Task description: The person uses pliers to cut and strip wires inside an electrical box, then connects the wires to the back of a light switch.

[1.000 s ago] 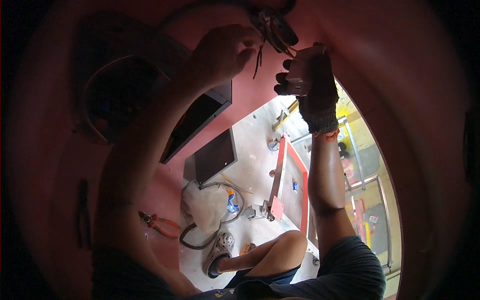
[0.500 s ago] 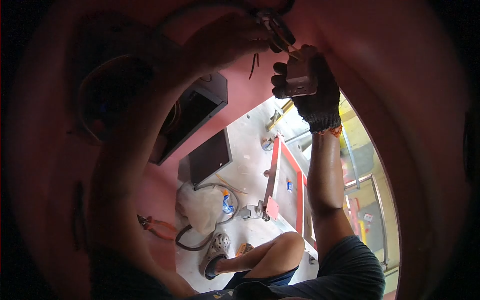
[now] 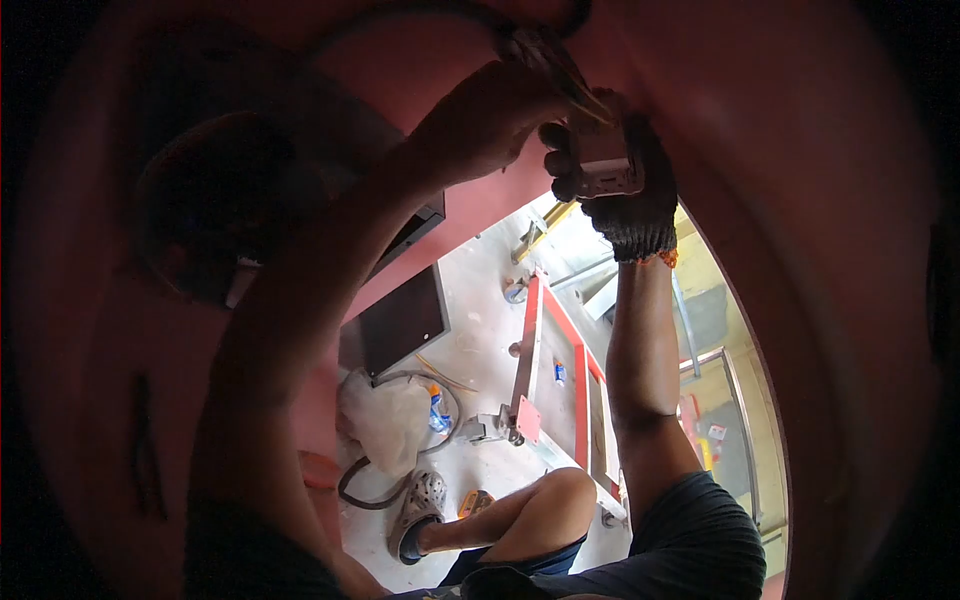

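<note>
My right hand [image 3: 655, 185], in a dark knitted glove with an orange cuff edge, is wrapped round a pale boxy electrical fitting [image 3: 606, 160] with small slots at its lower end. Thin wires [image 3: 578, 92] run down to the top of this fitting from a dark cable end above. My bare left hand [image 3: 500, 120] is raised beside the fitting and the wires, its fingers curled. Shadow hides its fingertips, so what they pinch is not clear.
Pink walls surround me, with a dark open box [image 3: 410, 235] on the left. Through the opening show a dark panel [image 3: 405, 320], a plastic bag [image 3: 385, 420], a red-and-white frame [image 3: 580, 400] and the floor. Red-handled pliers [image 3: 320, 470] lie partly behind my left arm.
My left hand has moved right and slightly down, close to the fitting. The short dark wire ends that hung below it no longer show. My right hand keeps its hold, and the view has shifted slightly.
</note>
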`<state>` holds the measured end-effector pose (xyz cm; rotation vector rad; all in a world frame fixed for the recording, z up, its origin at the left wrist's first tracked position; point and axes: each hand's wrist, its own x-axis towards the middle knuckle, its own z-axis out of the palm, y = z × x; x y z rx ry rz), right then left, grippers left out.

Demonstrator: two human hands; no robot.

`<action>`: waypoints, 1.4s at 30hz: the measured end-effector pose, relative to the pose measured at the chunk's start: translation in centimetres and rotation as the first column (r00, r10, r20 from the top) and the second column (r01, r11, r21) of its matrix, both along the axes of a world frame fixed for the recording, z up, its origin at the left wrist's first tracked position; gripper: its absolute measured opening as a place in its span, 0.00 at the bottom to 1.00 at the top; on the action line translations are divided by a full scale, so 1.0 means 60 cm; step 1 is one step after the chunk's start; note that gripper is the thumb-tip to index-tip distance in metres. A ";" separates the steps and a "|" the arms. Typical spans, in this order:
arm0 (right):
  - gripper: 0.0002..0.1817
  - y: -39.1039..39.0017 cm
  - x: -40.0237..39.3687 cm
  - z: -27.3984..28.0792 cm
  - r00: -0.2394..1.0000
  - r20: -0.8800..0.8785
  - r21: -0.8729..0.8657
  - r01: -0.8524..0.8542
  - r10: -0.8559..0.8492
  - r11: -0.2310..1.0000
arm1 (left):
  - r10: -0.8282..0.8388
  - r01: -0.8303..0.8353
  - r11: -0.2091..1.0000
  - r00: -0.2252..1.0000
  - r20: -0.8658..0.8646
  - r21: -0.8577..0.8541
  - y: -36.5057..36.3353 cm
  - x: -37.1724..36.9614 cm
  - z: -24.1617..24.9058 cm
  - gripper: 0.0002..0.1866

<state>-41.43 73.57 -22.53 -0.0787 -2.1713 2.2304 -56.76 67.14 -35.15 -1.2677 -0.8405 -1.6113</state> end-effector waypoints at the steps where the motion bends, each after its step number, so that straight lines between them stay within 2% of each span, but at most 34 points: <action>1: 0.27 0.003 0.000 0.003 0.999 0.014 -0.017 -0.035 0.035 0.999 | 0.009 -0.009 1.000 1.000 -0.007 0.017 -0.002 0.000 0.000 0.15; 5: 0.27 0.013 0.004 0.007 0.999 0.047 0.023 0.018 -0.019 1.000 | -0.092 0.095 0.993 0.995 0.036 -0.067 -0.005 0.005 -0.007 0.12; 7: 0.28 0.007 0.000 0.009 0.997 0.071 0.017 0.027 -0.029 0.999 | -0.109 0.109 0.988 0.994 -0.006 0.110 -0.003 0.011 0.001 0.09; 10: 0.27 0.013 -0.002 0.007 0.998 0.041 0.032 0.056 -0.057 0.998 | -0.047 0.042 0.995 0.997 0.064 0.087 0.018 0.007 -0.003 0.07; 11: 0.27 0.009 0.000 0.005 0.997 0.041 0.033 0.058 -0.059 0.998 | -0.049 0.044 0.995 0.997 0.064 0.088 0.019 0.009 -0.004 0.07; 13: 0.26 -0.003 0.005 0.000 0.993 -0.065 0.046 0.103 -0.100 0.994 | -0.118 0.110 0.990 0.989 0.084 0.088 0.018 0.015 -0.005 0.08; 17: 0.25 0.002 0.004 -0.001 0.989 -0.088 0.109 0.130 -0.121 0.985 | -0.114 0.103 0.988 0.988 0.100 0.111 0.018 0.017 0.001 0.08; 19: 0.25 0.005 0.001 -0.001 0.999 -0.031 -0.035 0.043 -0.045 0.998 | -0.091 0.078 0.990 0.990 0.104 0.117 0.021 0.017 0.001 0.08; 20: 0.25 0.003 0.003 -0.004 0.998 -0.031 -0.035 0.046 -0.047 0.998 | -0.093 0.080 0.990 0.990 0.104 0.117 0.022 0.018 0.000 0.08; 22: 0.21 -0.007 0.008 -0.011 0.980 -0.127 0.120 0.172 -0.156 0.978 | -0.051 0.039 0.992 0.994 0.096 0.124 0.023 0.018 -0.003 0.09; 26: 0.22 -0.022 0.010 -0.015 0.974 -0.143 0.134 0.197 -0.177 0.971 | -0.051 0.043 0.995 0.995 0.089 0.094 0.020 0.015 -0.002 0.11; 28: 0.23 -0.038 0.012 -0.020 0.924 -0.241 0.306 0.361 -0.295 0.881 | -0.004 -0.005 0.989 0.998 0.061 0.150 0.020 0.016 0.001 0.12; 32: 0.27 -0.013 0.010 -0.020 0.957 -0.238 0.317 0.236 -0.164 0.918 | -0.083 0.072 0.989 0.994 0.078 0.132 0.016 0.019 0.005 0.13; 38: 0.28 -0.038 0.011 -0.032 0.905 -0.292 0.355 0.404 -0.310 0.843 | 0.011 -0.022 0.988 0.997 0.073 0.151 0.007 0.027 0.001 0.15; 40: 0.30 -0.050 0.010 -0.039 0.857 -0.382 0.485 0.505 -0.347 0.714 | 0.009 -0.019 0.991 0.997 0.080 0.135 0.011 0.025 0.005 0.16; 42: 0.31 -0.049 0.006 -0.039 0.858 -0.381 0.498 0.504 -0.345 0.706 | 0.018 -0.029 0.990 0.997 0.081 0.140 0.012 0.025 0.008 0.16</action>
